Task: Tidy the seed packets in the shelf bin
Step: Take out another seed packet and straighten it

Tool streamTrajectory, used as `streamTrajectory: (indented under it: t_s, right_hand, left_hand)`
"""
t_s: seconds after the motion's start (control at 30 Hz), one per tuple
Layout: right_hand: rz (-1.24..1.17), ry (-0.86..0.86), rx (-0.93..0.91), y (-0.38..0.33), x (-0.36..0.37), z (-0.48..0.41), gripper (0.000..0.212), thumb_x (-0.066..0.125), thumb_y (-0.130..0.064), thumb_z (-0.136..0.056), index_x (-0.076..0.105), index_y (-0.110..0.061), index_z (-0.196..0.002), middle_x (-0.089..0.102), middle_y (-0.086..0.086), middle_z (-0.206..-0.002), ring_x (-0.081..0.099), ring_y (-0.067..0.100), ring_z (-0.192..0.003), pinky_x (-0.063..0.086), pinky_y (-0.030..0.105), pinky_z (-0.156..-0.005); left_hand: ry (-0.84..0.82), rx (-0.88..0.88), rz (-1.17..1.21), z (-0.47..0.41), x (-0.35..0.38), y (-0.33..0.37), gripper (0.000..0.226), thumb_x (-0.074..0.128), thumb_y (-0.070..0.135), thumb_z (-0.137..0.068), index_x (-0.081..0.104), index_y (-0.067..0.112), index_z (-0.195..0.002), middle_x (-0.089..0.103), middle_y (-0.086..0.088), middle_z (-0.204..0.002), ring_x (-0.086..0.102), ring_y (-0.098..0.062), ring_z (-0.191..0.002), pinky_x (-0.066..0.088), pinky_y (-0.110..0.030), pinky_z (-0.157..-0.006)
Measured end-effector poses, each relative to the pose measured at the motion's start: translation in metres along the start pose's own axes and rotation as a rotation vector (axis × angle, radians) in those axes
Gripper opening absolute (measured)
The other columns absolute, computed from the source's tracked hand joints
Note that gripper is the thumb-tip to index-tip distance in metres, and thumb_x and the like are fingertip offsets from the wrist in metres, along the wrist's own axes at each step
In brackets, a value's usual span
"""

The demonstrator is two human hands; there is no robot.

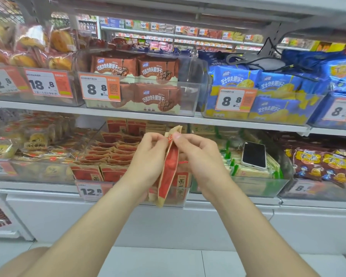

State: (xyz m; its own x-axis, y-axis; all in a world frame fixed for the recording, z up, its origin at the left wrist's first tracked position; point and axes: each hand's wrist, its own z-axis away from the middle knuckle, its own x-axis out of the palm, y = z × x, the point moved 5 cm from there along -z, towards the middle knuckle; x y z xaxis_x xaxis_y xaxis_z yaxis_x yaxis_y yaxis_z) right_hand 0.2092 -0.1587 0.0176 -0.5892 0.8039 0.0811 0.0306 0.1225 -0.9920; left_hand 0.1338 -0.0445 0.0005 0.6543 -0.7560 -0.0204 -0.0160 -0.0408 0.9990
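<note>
I hold a small stack of red-and-tan seed packets (169,166) upright and edge-on in front of the clear shelf bin (92,140) on the lower shelf. My left hand (148,154) grips the stack from the left, its fingertips pinching the top edge. From the right, my right hand (196,154) pinches the same top edge with thumb and forefinger. Inside the bin lie several more red-and-tan packets (116,150) in uneven rows, some standing at the back and front. The bin's right part is hidden behind my hands.
A white phone (254,154) lies on the green-and-cream packets in the bin to the right. A 12.8 price tag (91,190) hangs on the bin's front. The upper shelf (168,114) overhangs with bins of brown and blue biscuit bags. White cabinet fronts stand below.
</note>
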Motion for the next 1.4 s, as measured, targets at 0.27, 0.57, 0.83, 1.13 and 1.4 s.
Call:
streamTrajectory:
  t_s: [0.27,0.57,0.83,1.13,1.4]
  right_hand:
    - [0.021,0.151,-0.083,0.006,-0.002,-0.006,0.021,0.058,-0.022,-0.11,0.074,-0.011,-0.101,0.08,0.01,-0.095,0.071,0.013,-0.077,0.061,0.038,-0.073]
    - [0.195,0.123,-0.198,0.0,0.003,-0.006,0.032,0.052,-0.028,-0.113,0.075,-0.017,-0.094,0.074,0.007,-0.078,0.065,0.013,-0.073,0.054,0.037,-0.073]
    - [-0.117,-0.062,-0.003,0.009,0.012,-0.007,0.035,0.055,-0.036,-0.111,0.08,-0.014,-0.098,0.076,0.008,-0.083,0.07,0.019,-0.075,0.059,0.034,-0.07]
    - [0.258,-0.148,-0.135,0.003,0.01,-0.002,0.015,0.081,-0.019,-0.095,0.076,-0.022,-0.109,0.08,0.011,-0.101,0.077,0.023,-0.091,0.065,0.041,-0.08]
    - [0.214,-0.386,0.025,0.017,0.022,0.007,0.032,0.076,-0.039,-0.098,0.057,-0.036,-0.123,0.078,0.014,-0.113,0.077,0.036,-0.097,0.064,0.051,-0.094]
  left_hand:
    - [-0.071,0.07,0.005,0.014,0.008,0.007,0.037,0.064,0.044,-0.105,0.062,0.008,-0.113,0.077,-0.009,-0.094,0.075,-0.02,-0.085,0.059,-0.048,-0.087]
    - [-0.164,0.087,0.117,0.012,0.003,0.009,0.028,0.05,0.024,-0.113,0.06,0.0,-0.103,0.068,-0.009,-0.087,0.064,-0.021,-0.083,0.05,-0.047,-0.085]
    - [-0.18,0.063,0.162,0.01,-0.004,0.008,0.027,0.052,0.028,-0.114,0.066,0.007,-0.105,0.072,-0.01,-0.09,0.067,-0.025,-0.088,0.055,-0.052,-0.095]
    - [-0.049,-0.016,0.271,0.005,-0.016,0.003,0.023,0.05,0.025,-0.115,0.064,0.01,-0.104,0.071,-0.032,-0.105,0.068,-0.036,-0.095,0.059,-0.06,-0.089]
    - [0.016,0.004,0.479,-0.002,-0.037,0.013,0.025,0.055,0.035,-0.112,0.065,0.015,-0.102,0.064,-0.01,-0.089,0.064,-0.024,-0.083,0.051,-0.053,-0.094]
